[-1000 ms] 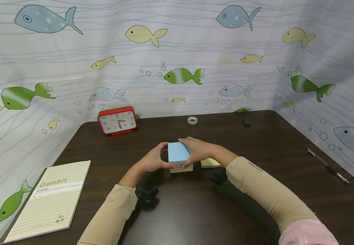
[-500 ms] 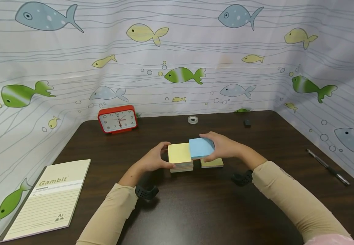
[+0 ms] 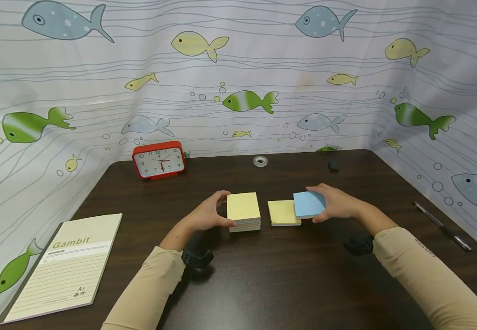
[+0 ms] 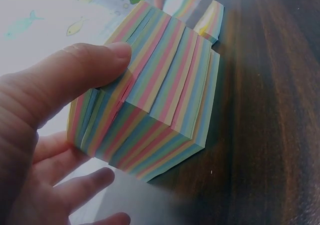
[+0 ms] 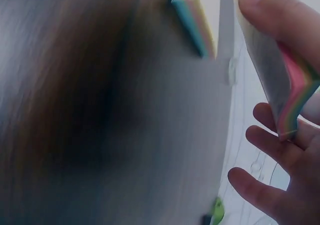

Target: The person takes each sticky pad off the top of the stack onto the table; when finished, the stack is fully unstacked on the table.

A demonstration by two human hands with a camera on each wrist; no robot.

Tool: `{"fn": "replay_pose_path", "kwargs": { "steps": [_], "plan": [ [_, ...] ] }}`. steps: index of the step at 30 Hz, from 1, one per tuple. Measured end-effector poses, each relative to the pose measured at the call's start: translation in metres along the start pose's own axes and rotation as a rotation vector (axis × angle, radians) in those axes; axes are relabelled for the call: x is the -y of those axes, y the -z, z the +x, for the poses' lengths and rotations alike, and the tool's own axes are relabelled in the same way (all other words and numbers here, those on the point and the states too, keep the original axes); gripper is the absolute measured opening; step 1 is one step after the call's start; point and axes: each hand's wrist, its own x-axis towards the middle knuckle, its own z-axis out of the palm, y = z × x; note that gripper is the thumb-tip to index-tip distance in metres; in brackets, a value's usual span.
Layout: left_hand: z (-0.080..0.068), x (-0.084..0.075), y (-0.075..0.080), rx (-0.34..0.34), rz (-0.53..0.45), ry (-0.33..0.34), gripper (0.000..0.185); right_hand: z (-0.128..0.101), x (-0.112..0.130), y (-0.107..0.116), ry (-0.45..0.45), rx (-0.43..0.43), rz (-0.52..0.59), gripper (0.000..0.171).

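A stack of sticky note pads [image 3: 243, 207], yellow on top, stands at mid-table. My left hand [image 3: 205, 214] holds its left side between thumb and fingers. In the left wrist view the stack's edges [image 4: 165, 80] show stripes of pink, yellow, green and blue, and the thumb [image 4: 85, 70] lies against one of the upper pads. A blue-topped sticky note pad [image 3: 308, 205] is pinched in my right hand [image 3: 339, 204], lifted off the table. It overlaps the right edge of a yellow-topped pad [image 3: 281, 213] lying to the right of the stack.
A notebook [image 3: 65, 266] lies at the left. A red alarm clock [image 3: 159, 160] stands at the back left, a tape roll [image 3: 260, 161] at the back centre. A small dark block [image 3: 333, 166] is at the back right; a pen [image 3: 442, 225] lies near the right edge.
My right hand has taken the blue-topped pad off the stack and carried it right, past the lying yellow-topped pad, uncovering the stack's yellow top. My left hand has stayed at the stack.
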Motion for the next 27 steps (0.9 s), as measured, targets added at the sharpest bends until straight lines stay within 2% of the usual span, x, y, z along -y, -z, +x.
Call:
{"fn": "replay_pose_path", "kwargs": {
  "steps": [6, 12, 15, 20, 23, 27],
  "plan": [
    [0.001, 0.0, -0.001, 0.007, 0.007, 0.004, 0.084, -0.011, -0.022, 0.0, -0.026, 0.025, 0.017, 0.086],
    [0.002, 0.0, -0.002, 0.017, -0.016, -0.005, 0.084, -0.01, -0.034, -0.001, -0.124, 0.151, -0.04, 0.091],
    [0.002, 0.001, -0.002, 0.02, -0.023, -0.004, 0.084, -0.005, -0.031, 0.002, -0.119, 0.189, -0.06, 0.096],
    [0.002, 0.002, -0.003, 0.017, -0.013, 0.001, 0.084, 0.011, -0.006, 0.013, -0.063, 0.166, -0.023, 0.095],
    [0.002, 0.002, -0.003, 0.014, -0.026, 0.001, 0.087, 0.024, 0.019, 0.016, -0.002, 0.147, 0.001, 0.09],
    [0.002, 0.004, -0.003, 0.021, -0.034, -0.006, 0.092, 0.042, 0.058, 0.009, 0.091, 0.161, 0.0, 0.086]
  ]
}}
